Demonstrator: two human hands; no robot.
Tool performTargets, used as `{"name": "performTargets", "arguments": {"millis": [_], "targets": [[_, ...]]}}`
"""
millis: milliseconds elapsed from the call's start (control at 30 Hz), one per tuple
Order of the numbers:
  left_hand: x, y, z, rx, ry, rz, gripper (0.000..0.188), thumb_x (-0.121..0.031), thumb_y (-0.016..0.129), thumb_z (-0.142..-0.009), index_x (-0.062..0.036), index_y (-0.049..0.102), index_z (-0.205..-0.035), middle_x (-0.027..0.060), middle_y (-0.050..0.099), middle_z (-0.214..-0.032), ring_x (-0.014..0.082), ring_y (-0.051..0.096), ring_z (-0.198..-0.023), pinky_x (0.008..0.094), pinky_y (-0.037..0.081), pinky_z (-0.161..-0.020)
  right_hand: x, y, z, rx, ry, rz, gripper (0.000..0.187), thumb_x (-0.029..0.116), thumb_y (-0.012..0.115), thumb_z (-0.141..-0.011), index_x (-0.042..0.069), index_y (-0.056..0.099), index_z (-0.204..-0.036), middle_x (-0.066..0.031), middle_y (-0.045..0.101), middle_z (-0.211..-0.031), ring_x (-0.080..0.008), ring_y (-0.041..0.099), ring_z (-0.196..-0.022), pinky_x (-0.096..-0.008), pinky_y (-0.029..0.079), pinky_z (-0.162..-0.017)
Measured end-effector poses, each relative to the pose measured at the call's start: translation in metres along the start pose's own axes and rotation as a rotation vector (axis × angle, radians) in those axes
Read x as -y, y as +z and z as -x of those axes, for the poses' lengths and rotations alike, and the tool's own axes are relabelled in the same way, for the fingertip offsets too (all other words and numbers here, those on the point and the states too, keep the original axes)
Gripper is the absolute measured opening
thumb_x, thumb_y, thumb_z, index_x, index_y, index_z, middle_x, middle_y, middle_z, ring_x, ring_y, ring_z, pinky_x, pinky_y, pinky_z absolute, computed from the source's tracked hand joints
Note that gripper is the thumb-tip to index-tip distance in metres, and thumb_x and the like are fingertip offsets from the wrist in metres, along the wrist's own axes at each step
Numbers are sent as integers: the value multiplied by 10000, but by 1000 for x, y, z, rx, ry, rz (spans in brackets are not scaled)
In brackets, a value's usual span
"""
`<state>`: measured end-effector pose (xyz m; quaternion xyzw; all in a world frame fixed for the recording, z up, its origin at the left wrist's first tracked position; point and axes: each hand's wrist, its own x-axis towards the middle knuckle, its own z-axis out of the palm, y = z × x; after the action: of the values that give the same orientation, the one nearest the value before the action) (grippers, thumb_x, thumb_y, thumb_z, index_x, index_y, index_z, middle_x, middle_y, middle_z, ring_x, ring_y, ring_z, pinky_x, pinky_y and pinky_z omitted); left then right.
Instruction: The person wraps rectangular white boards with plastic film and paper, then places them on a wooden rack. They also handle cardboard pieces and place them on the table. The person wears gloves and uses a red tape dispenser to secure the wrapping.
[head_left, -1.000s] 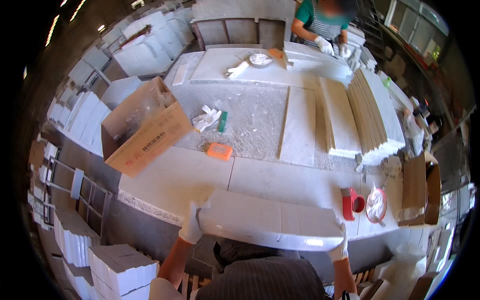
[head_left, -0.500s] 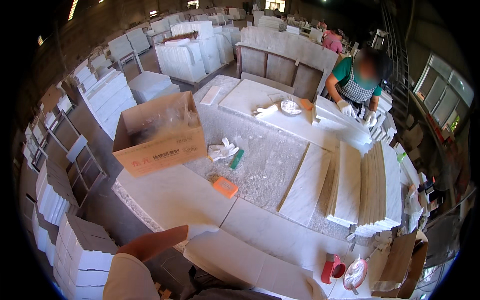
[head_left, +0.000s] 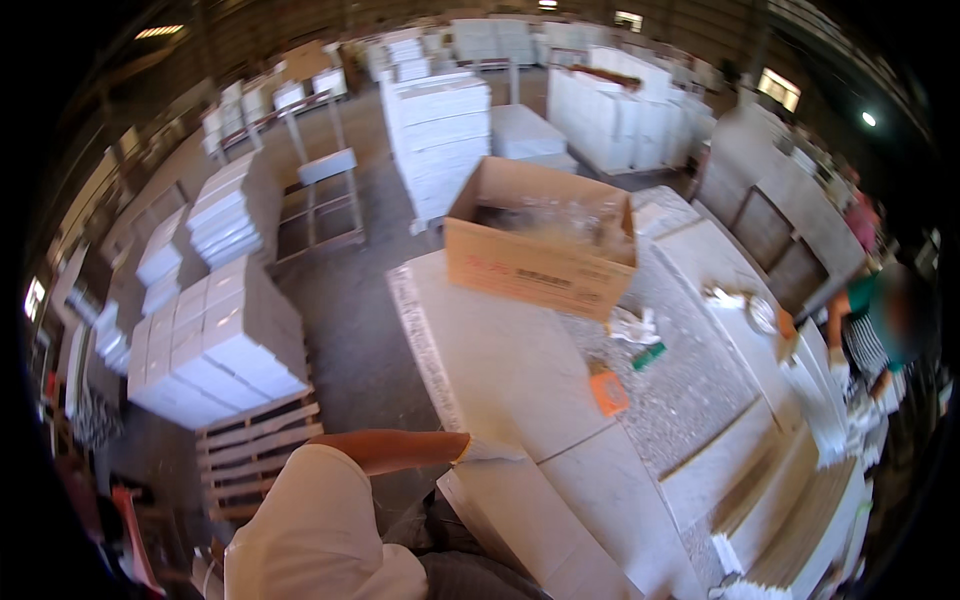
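Note:
My left hand point(head_left: 490, 451), in a white glove with a yellowish cuff, lies over the far left corner of a long pale slab-like piece point(head_left: 545, 510) at the table's near edge. Its fingers look stretched out along the piece's top, though blur hides the fingertips. My right hand is out of view. Beyond the left hand, large white marble slabs point(head_left: 490, 370) cover the near side of the table. An orange block point(head_left: 608, 394) sits past them, with a green block point(head_left: 649, 356) and crumpled white gloves point(head_left: 632, 325) behind it.
An open cardboard box point(head_left: 540, 270) holding clear plastic stands on the table's far left. White cartons point(head_left: 215, 340) are stacked on a wooden pallet point(head_left: 258, 450) to the left. At the right, slab stacks point(head_left: 800, 510) stand near a co-worker in green point(head_left: 870, 320).
My view has swung left, so the table and box sit further right and the cartons show more fully. My left hand keeps its place on the pale piece. The red mug has left the view.

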<state>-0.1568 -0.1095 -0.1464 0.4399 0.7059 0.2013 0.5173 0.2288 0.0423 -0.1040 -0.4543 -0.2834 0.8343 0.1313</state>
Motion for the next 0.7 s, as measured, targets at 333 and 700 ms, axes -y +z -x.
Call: {"name": "performTargets", "arguments": {"millis": [333, 700], "targets": [[78, -21, 192, -406, -424, 502, 533, -469, 542, -967, 10, 649, -1176, 91, 690, -1065, 157, 641, -981, 319, 500, -823, -3, 106, -55, 178, 146, 288, 600, 472, 519, -976, 38, 493, -1389, -101, 585, -1323, -256, 566, -1183, -402, 462, -1007], [299, -75, 331, -834, -183, 831, 322, -334, 589, -973, -61, 686, -1115, 72, 716, -967, 179, 697, -834, 310, 558, -710, -51, 333, -147, 371, 172, 543, 591, 455, 537, -973, 31, 499, -1382, -102, 595, -1306, -250, 577, -1168, -391, 474, -992]]}}
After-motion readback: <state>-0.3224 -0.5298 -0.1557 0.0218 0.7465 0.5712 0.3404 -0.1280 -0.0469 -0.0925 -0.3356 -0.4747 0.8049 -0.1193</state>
